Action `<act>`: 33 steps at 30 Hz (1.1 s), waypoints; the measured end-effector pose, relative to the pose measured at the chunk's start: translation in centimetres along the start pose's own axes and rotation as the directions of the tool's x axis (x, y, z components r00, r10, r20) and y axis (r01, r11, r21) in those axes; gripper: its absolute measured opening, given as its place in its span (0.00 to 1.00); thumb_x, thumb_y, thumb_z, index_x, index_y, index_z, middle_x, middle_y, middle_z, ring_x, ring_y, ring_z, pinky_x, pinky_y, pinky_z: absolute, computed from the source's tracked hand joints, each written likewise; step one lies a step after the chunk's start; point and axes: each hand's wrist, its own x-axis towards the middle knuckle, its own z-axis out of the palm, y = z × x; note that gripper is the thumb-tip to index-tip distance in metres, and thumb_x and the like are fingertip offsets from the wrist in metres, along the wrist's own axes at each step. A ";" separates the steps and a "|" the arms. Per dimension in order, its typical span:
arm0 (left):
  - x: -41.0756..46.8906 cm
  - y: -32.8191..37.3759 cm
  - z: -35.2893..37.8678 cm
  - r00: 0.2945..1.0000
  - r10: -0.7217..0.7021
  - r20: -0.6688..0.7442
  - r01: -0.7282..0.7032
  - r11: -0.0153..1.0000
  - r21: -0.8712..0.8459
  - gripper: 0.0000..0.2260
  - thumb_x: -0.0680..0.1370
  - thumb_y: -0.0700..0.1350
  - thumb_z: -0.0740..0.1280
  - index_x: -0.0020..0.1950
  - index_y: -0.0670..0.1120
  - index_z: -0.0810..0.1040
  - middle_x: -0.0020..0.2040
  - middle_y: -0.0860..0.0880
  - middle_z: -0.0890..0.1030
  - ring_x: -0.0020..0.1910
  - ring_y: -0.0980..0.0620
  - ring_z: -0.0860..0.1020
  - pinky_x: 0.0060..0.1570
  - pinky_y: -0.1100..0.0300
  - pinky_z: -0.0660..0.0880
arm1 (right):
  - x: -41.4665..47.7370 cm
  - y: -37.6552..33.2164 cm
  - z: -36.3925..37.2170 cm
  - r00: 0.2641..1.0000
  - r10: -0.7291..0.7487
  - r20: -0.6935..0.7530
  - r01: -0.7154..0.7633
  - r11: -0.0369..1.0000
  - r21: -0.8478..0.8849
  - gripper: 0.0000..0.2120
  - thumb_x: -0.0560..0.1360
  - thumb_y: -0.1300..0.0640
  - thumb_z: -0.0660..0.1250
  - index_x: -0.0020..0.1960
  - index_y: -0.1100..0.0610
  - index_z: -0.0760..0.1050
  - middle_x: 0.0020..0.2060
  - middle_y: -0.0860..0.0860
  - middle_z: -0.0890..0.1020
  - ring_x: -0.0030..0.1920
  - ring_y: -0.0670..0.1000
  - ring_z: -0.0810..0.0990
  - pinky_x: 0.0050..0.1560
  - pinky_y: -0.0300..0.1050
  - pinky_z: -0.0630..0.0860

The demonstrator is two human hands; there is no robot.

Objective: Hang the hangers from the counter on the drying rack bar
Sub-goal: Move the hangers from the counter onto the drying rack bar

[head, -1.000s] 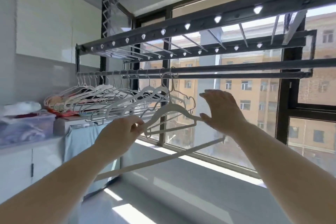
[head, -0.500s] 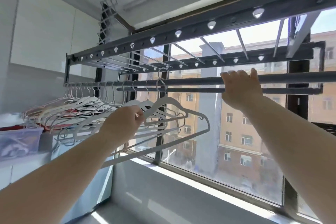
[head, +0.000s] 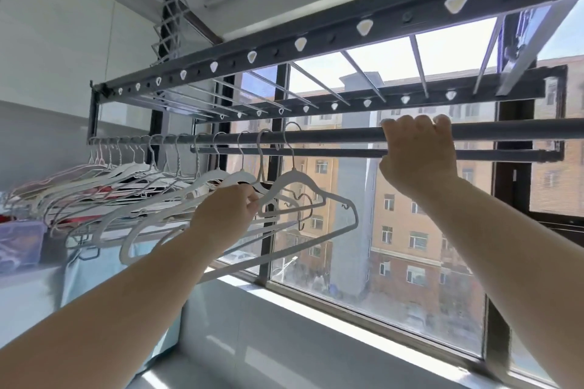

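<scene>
A row of hangers [head: 132, 174] already on the bar [head: 331, 136], left hand [head: 221, 218] pinching one white hanger [head: 294, 178] hooked there, right hand [head: 417, 155] curled round the bar; any left on the counter [head: 25, 281], can't tell.

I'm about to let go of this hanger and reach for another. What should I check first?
1. Left hand holds the white hanger at its shoulder: ok.
2. The hanger's hook reaches above the bar: ok.
3. Hook fully seated over the bar: cannot tell.
4. Right hand grips the bar, fingers curled over it: ok.
5. Bare bar between hook and right hand: ok.
6. Hanger free of the neighbouring hangers: cannot tell, as they overlap in this view.
</scene>
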 end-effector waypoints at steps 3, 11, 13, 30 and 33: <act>0.2 0.0 0.4 1.000 -0.011 0.002 0.011 1.000 0.018 0.11 0.79 0.47 0.58 0.54 0.43 0.76 0.47 0.46 0.80 0.37 0.51 0.71 0.37 0.60 0.66 | 0.1 -0.1 0.1 1.000 0.003 0.004 -0.003 1.000 -0.003 0.21 0.76 0.57 0.58 0.68 0.58 0.61 0.62 0.55 0.72 0.63 0.58 0.68 0.68 0.53 0.57; 0.8 -0.7 1.4 1.000 -0.015 0.016 0.014 0.999 0.029 0.10 0.79 0.45 0.58 0.52 0.43 0.76 0.47 0.45 0.81 0.32 0.52 0.69 0.38 0.58 0.65 | 0.4 -0.7 0.3 1.000 0.006 0.028 -0.005 1.000 -0.024 0.22 0.77 0.54 0.58 0.69 0.57 0.59 0.64 0.56 0.70 0.65 0.58 0.67 0.70 0.54 0.54; 0.9 -0.8 1.6 1.000 -0.020 0.017 0.019 0.999 0.031 0.10 0.79 0.45 0.57 0.52 0.43 0.76 0.47 0.45 0.81 0.34 0.51 0.70 0.39 0.58 0.66 | 0.4 -0.7 0.3 1.000 -0.002 0.025 0.003 0.999 -0.032 0.23 0.77 0.54 0.58 0.69 0.57 0.59 0.64 0.56 0.70 0.65 0.58 0.67 0.70 0.54 0.54; -1.9 0.7 0.7 0.932 0.261 -0.251 -0.335 0.885 -0.322 0.12 0.76 0.45 0.63 0.59 0.48 0.74 0.55 0.57 0.74 0.56 0.61 0.68 0.57 0.70 0.59 | -0.4 -2.0 4.0 0.939 -0.105 -0.327 0.130 0.990 0.055 0.24 0.59 0.69 0.74 0.54 0.68 0.75 0.55 0.66 0.77 0.58 0.68 0.75 0.62 0.65 0.64; -3.0 0.9 2.2 0.938 0.291 -0.189 -0.347 0.787 -0.510 0.07 0.76 0.44 0.64 0.53 0.53 0.75 0.47 0.64 0.73 0.47 0.69 0.69 0.47 0.82 0.60 | -1.9 -2.5 4.3 0.930 -0.210 -0.303 0.217 0.976 -0.008 0.23 0.57 0.66 0.76 0.52 0.65 0.77 0.55 0.64 0.79 0.59 0.64 0.74 0.65 0.58 0.64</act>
